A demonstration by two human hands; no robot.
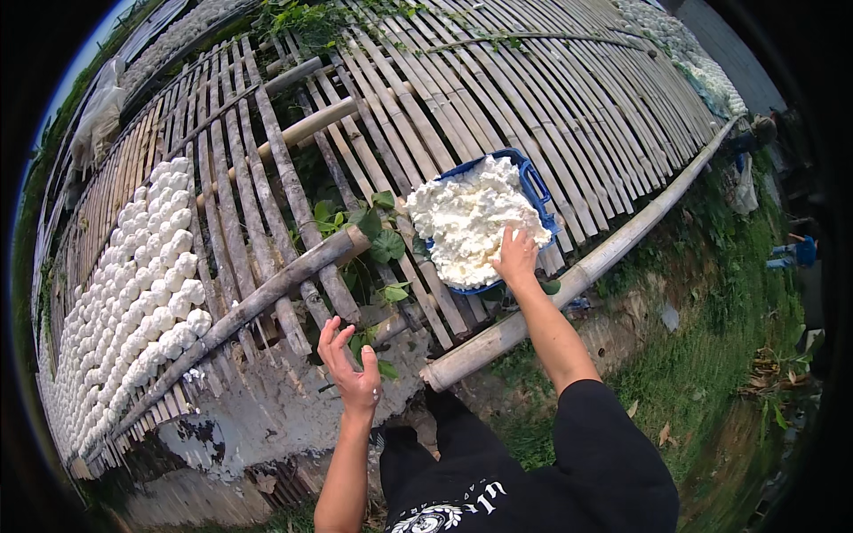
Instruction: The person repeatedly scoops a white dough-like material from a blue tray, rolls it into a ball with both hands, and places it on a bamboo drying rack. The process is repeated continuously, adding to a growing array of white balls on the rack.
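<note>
A blue plastic basket (538,182) rests tilted on the bamboo slats, heaped with a soft, lumpy white mass (471,213). My right hand (515,256) reaches to the near right side of that heap. Its fingers look extended and touch the white surface; their tips are partly hidden. Lower and to the left, my left hand (354,369) hangs above the near edge of the rack, fingers spread and nothing in them. Small white specks cling to its palm. Rows of rounded white lumps (142,284) cover the slats at the left.
Weathered bamboo slats (569,115) form a wide rack with gaps between them. A thick bamboo pole (577,275) edges its near right side; another pole (267,293) crosses at left. Green leaves (386,244) poke through the gap beside the basket. Grass (675,373) lies below right.
</note>
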